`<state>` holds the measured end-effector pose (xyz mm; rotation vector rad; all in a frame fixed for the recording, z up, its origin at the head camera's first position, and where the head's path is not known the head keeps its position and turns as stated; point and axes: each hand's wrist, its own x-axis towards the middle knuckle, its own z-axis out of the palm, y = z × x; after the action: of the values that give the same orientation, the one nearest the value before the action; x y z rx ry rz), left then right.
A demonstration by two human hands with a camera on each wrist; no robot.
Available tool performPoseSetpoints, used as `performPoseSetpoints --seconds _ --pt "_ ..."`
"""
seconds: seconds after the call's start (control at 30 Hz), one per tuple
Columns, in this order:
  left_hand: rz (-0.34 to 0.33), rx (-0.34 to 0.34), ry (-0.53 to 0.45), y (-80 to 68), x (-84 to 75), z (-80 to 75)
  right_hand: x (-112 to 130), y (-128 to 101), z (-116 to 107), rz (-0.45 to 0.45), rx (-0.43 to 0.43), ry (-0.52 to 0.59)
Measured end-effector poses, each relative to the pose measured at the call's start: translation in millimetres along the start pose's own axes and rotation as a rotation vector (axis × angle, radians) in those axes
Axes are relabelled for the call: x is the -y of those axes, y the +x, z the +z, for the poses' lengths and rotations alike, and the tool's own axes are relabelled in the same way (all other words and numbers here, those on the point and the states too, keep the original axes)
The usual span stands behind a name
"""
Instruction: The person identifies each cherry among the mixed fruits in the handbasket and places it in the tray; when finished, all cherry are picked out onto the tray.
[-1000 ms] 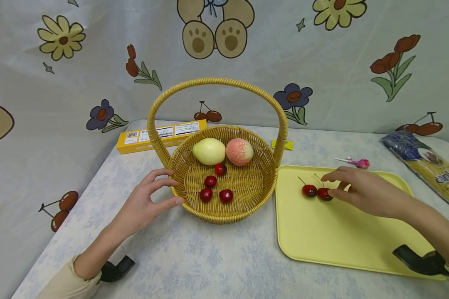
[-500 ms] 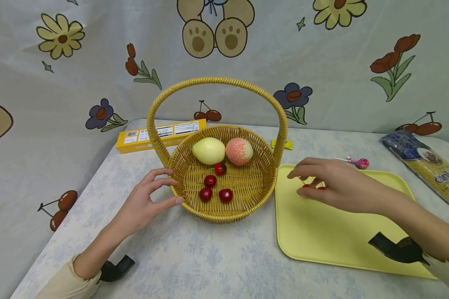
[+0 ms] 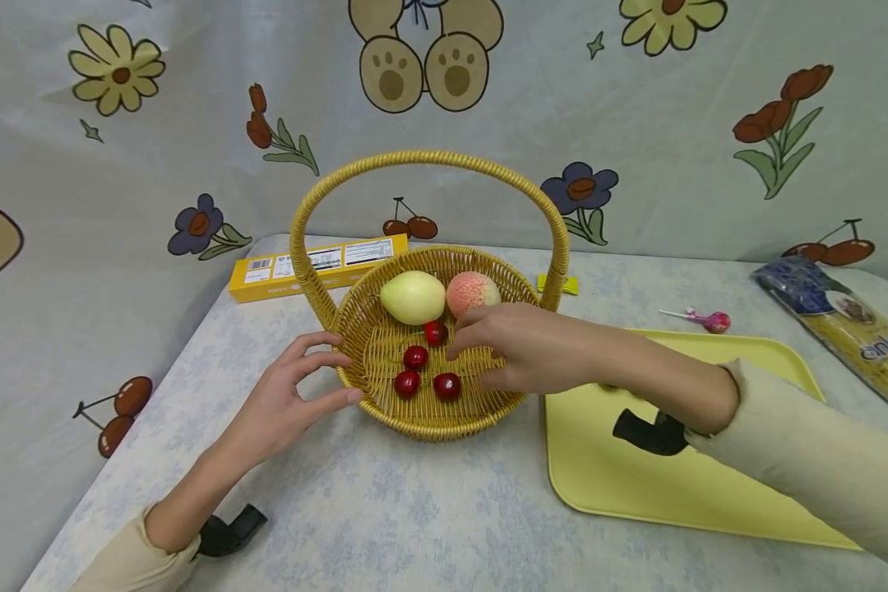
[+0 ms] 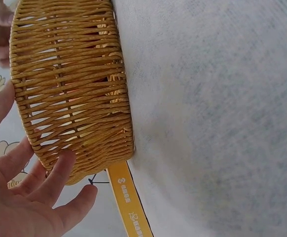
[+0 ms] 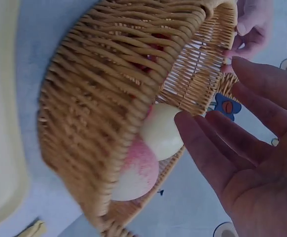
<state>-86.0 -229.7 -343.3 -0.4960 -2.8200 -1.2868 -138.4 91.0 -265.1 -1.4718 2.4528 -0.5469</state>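
While the left hand (image 3: 289,403) rests with spread, relaxed fingers against the wicker basket's (image 3: 385,411) near-left rim, the right hand (image 3: 521,345) hangs over the basket interior; whether it grips anything cannot be told. Four cherries (image 3: 447,386) lie inside, a pear (image 3: 412,298) and peach (image 3: 464,289) beyond them.

A staged home-like tabletop corner: a hanging grey cartoon-print backdrop sheet (image 3: 681,148) with flowers, cherries and bear paws closes off the room behind a desk (image 3: 414,510) under a pale blue mottled cloth, set with a woven yellow wicker handled basket (image 3: 429,411) and a packet of dry spaghetti (image 3: 851,337).
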Motion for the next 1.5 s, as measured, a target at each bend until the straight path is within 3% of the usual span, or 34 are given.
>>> performPoseSetpoints --seconds 0.2,0.47,0.57,0.8,1.17,1.5 --pt "0.012 0.005 0.009 1.6 0.4 1.1 1.3 34.0 -7.6 -0.014 0.138 0.018" --pt "0.008 -0.001 0.015 0.4 0.5 2.0 -10.6 61.7 1.5 0.099 0.408 0.087" --pt "0.019 -0.001 0.012 0.6 0.3 2.7 -13.5 66.6 7.1 0.113 0.472 0.103" --pt "0.024 -0.007 0.013 0.7 -0.2 2.4 -13.9 73.7 14.6 0.135 0.540 0.166" --pt "0.020 -0.010 0.005 -0.2 0.4 0.1 -12.5 84.2 24.1 0.196 0.642 0.147" --pt "0.016 -0.012 0.002 -1.0 1.7 -0.6 -12.7 85.7 25.9 0.173 0.654 0.143"
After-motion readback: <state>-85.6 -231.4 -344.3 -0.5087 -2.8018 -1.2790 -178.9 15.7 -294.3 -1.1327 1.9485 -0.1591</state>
